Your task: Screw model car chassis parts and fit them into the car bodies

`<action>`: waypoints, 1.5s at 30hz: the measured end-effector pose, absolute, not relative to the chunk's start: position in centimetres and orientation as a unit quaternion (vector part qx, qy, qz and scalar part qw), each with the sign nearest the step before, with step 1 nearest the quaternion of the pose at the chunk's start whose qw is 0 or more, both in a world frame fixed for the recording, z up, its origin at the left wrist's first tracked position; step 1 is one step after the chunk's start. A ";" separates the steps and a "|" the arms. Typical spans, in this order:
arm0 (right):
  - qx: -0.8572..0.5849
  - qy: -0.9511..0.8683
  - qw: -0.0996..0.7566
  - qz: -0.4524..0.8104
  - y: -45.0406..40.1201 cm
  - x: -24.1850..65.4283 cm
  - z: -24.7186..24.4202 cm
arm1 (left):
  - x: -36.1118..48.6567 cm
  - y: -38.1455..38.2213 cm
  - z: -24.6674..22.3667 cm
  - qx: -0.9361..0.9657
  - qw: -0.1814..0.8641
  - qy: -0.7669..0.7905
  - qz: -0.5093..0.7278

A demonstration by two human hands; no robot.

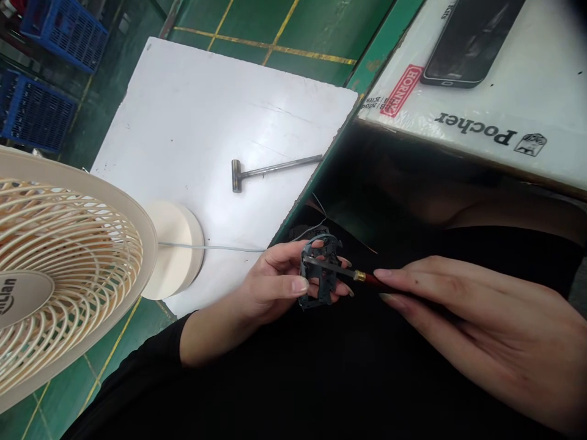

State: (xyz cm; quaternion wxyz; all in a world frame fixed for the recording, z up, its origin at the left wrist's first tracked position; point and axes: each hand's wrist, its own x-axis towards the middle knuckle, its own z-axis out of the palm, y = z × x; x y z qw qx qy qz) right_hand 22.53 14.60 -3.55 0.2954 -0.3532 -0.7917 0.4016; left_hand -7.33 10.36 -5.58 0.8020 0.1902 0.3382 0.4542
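Note:
My left hand [275, 281] is closed around a dark grey openwork part [325, 284] that looks like moulded plastic, its thumb across the near side and fingertips showing through and behind it. Between the thumb and fingers of my right hand [486, 324] is a slim bladed tool [360, 276] with a dark red handle, a brass collar and a narrow metal blade. The blade reaches left over the grey part, its tip at the upper left corner. Whether the tip presses into the part cannot be made out. A thin grey cord runs close behind the part.
On the left stands a cream fan [114, 232] with a round base [177, 250]. A small metal hammer [236, 176] lies on the white board [192, 116]. At upper right, a phone [468, 49] rests on a printed white box [458, 122]. Blue crates [36, 113] are at far left.

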 end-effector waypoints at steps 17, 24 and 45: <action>-0.386 -0.794 0.274 0.381 15.2 22.8 -4.1 | -6.6 10.6 -6.1 0.178 0.803 0.327 0.465; -0.369 -0.805 0.269 0.378 15.0 23.1 -4.1 | -7.0 10.7 -5.9 0.186 0.810 0.319 0.455; -0.380 -0.800 0.290 0.363 13.7 22.2 -4.2 | -6.4 9.9 -5.9 0.270 0.718 0.386 0.513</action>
